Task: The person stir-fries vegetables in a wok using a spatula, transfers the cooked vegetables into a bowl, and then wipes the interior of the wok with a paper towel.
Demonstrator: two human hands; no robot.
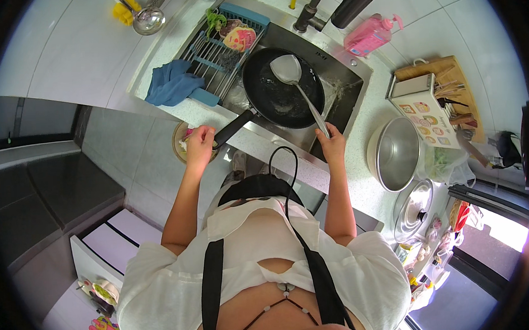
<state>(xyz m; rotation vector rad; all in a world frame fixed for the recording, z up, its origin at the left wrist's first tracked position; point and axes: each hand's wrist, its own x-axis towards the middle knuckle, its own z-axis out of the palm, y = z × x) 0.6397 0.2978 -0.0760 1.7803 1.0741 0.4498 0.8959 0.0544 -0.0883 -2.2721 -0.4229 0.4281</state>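
Pan (260, 97) over sink (344, 73), left fingers (206, 133) gripping its handle end, right fingers (332, 131) gripping turner (286, 68) by its handle, turner head inside pan, pink pump bottle (367, 36) beside sink, white box (426, 115) with colourful cartoon print on table (357, 155), lettering too small to read.

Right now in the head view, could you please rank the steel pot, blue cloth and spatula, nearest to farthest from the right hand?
1. Spatula, held in the right hand
2. Steel pot, to its right
3. Blue cloth, well to its left
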